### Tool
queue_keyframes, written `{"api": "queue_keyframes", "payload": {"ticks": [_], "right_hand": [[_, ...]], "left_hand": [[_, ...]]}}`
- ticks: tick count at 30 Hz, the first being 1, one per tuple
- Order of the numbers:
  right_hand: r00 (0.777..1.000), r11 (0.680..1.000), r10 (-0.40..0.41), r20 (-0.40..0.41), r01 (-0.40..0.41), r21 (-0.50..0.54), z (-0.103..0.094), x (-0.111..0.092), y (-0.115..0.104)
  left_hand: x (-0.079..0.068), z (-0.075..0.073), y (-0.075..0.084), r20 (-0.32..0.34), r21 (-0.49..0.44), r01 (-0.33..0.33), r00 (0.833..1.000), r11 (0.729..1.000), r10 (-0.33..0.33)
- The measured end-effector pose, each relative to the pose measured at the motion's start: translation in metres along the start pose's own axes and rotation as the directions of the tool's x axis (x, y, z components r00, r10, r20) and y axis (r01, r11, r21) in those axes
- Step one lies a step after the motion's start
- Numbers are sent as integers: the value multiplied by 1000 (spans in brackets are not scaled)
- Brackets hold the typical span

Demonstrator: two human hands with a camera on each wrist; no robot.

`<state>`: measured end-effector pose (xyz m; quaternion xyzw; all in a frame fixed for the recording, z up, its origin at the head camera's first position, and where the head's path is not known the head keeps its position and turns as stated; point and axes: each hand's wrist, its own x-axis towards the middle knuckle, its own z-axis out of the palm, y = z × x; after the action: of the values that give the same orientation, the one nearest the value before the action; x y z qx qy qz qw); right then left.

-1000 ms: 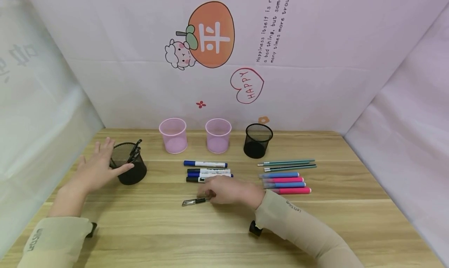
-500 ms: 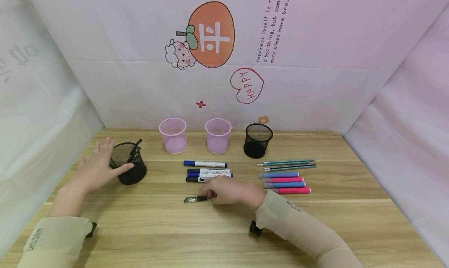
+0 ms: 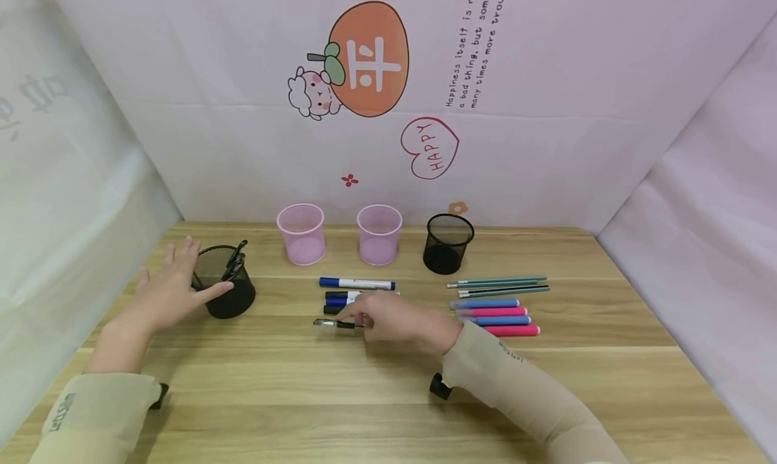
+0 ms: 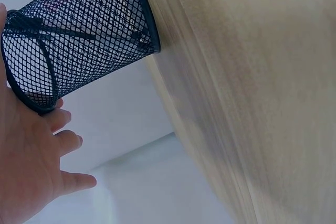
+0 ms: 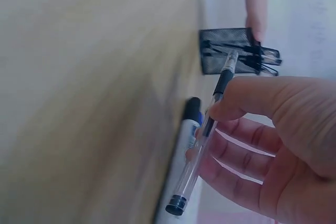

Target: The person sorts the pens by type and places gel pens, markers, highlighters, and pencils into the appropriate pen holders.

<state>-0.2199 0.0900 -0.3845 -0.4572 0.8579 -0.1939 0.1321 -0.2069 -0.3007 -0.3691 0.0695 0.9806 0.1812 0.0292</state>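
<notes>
In the head view, my left hand (image 3: pixel 160 292) rests at the rim of a black mesh pen cup (image 3: pixel 232 301) at the left, its fingers spread and fairly straight. Black pens (image 3: pixel 235 262) lean inside that cup. From the left wrist view, the thumb and fingers lie along the rim of the mesh cup (image 4: pixel 100 30). My right hand (image 3: pixel 394 319) pinches a clear gel pen (image 5: pixel 189 174) with a black grip between thumb and fingers. The pen's capped tip points left, close over the table. Just beyond it lie whiteboard markers (image 3: pixel 336 301), partly hidden by the right hand.
Two pink mesh cups (image 3: pixel 305 248) (image 3: pixel 379 248) and another black mesh cup (image 3: pixel 446 256) stand along the back wall. To the right lie thin teal paintbrushes (image 3: pixel 504 292) and several blue and pink felt-tip pens (image 3: pixel 506 312). A blue-capped marker (image 3: pixel 358 283) lies behind the other markers.
My right hand has taken up the gel pen and moved it slightly away from me, toward the markers. The left hand has stayed at the black cup.
</notes>
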Motion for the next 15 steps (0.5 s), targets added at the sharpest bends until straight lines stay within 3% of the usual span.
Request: {"api": "queue_keyframes", "payload": {"ticks": [15], "right_hand": [[991,997,9,-135,2,77,-41,16,-3]], "left_hand": [[1,0,-1,2,4,-1,1000,1000,1]]}}
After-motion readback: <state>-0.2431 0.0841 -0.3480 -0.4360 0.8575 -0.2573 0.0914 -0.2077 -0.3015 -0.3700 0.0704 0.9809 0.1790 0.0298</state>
